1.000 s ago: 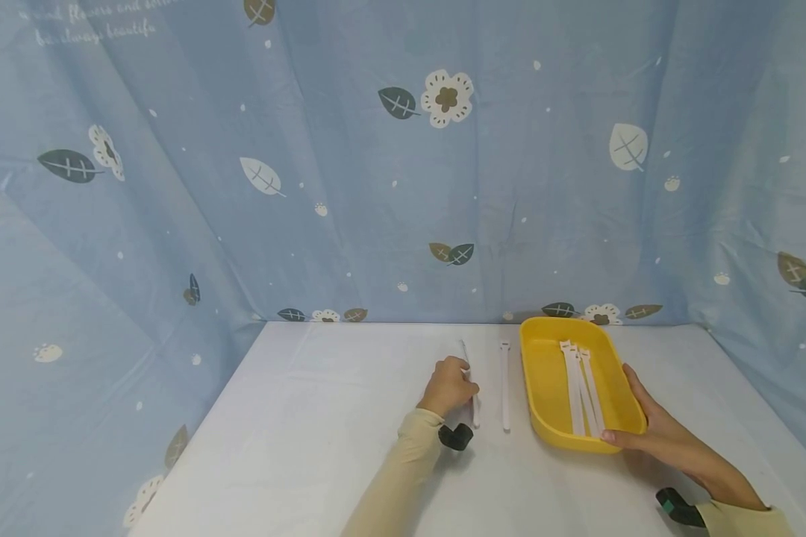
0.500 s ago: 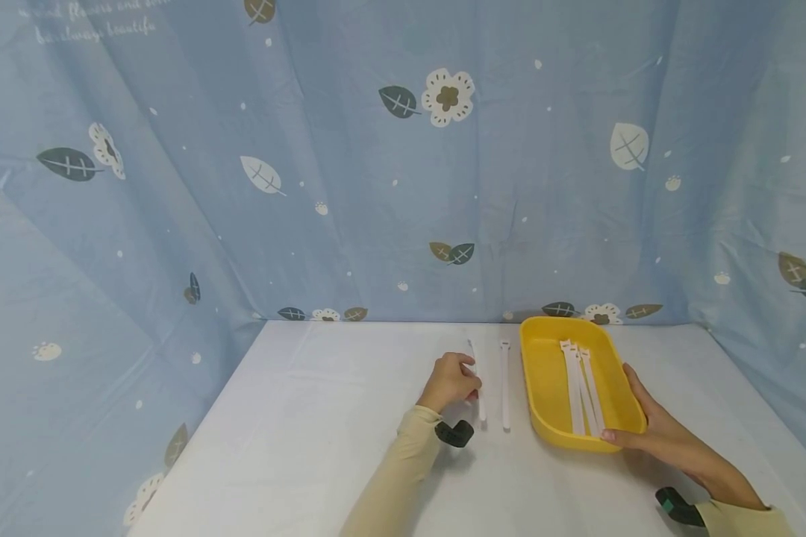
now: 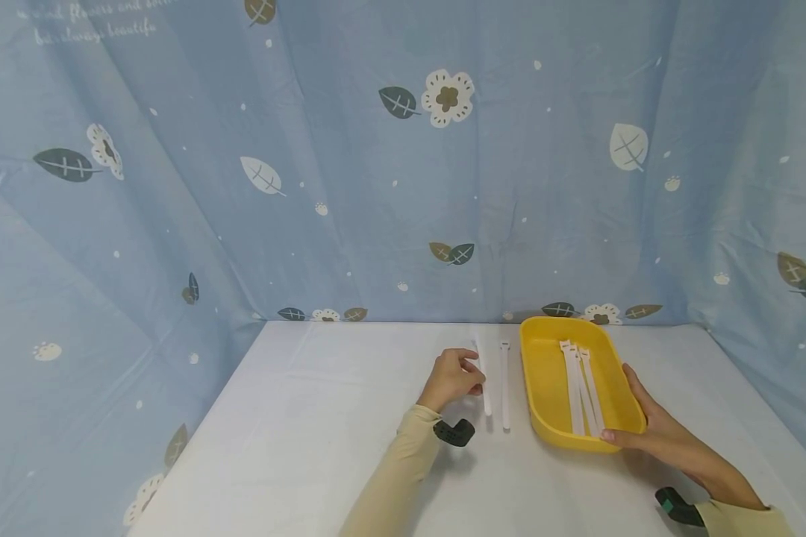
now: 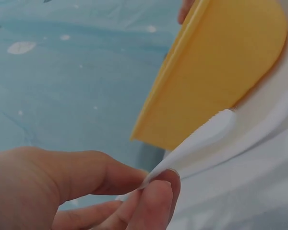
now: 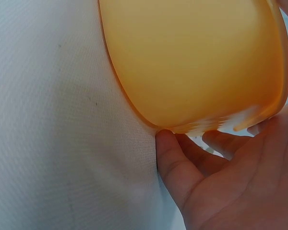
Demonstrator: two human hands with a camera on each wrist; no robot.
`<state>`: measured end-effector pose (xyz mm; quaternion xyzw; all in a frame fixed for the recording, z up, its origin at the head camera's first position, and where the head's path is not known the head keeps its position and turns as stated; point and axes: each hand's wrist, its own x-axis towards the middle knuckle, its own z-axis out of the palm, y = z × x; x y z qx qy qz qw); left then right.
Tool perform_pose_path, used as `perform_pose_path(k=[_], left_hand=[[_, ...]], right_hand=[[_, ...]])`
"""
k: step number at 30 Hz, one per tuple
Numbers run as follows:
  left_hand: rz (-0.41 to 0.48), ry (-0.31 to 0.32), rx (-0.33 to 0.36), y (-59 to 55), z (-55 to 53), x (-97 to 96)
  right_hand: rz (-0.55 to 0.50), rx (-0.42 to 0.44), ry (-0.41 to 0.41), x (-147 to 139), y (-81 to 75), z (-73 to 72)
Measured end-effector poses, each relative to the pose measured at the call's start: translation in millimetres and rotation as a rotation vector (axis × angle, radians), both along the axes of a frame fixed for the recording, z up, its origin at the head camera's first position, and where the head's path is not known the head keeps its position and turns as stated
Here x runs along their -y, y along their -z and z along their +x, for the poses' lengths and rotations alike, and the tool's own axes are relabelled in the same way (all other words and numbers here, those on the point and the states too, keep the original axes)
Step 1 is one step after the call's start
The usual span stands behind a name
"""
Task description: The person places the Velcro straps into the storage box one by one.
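Observation:
My left hand (image 3: 448, 380) pinches a white hook-and-loop cable tie (image 3: 486, 401) between thumb and fingertips. In the left wrist view the tie (image 4: 201, 136) sticks out past the fingertips as a thin, flat, slightly bent strip. Just right of it, a similar tie (image 3: 505, 388) lies straight on the table. My right hand (image 3: 668, 434) grips the yellow basket (image 3: 548, 384) at its right near side, thumb over the rim. Seen from the right wrist, its fingers (image 5: 175, 165) press against the outer wall near the bottom. Several white ties (image 3: 575, 391) lie inside the basket, side by side.
A white cloth covers the table (image 3: 322, 425). Behind it hangs a blue curtain (image 3: 349, 186) with leaves and flowers, its lower edge along the table's back. The basket stands near that back edge. Black wrist devices (image 3: 454, 432) sit at both cuffs.
My left hand has shifted slightly right with the pinched tie, which has come up off the cloth and nearer to the tie on the table. My right hand and the basket have stayed put.

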<state>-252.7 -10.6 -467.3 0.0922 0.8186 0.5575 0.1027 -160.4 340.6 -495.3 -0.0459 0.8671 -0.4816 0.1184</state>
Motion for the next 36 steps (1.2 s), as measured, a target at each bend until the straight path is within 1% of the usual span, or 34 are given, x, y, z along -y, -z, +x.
perform_pose_path(k=[10,17,25,31,36], left_hand=[[0.057,-0.006,0.031,-2.6,0.5,-2.0],[0.075,-0.003,0.018,-5.0,2.1,-2.6],[0.122,0.002,-0.001,-6.6,1.9,-2.9],[0.160,0.005,0.024,-3.7,2.7,-5.6],[0.191,-0.011,0.048,-3.7,4.7,-9.7]], right_hand=[[0.003,0.020,0.015,0.1,-0.4,-1.6],[0.002,0.014,0.009,0.2,-0.5,-1.4],[-0.009,0.024,0.020,0.5,-0.6,-4.1],[-0.012,0.027,0.013,1.8,-1.4,-2.9],[-0.007,0.037,0.020,2.6,-2.1,-1.2]])
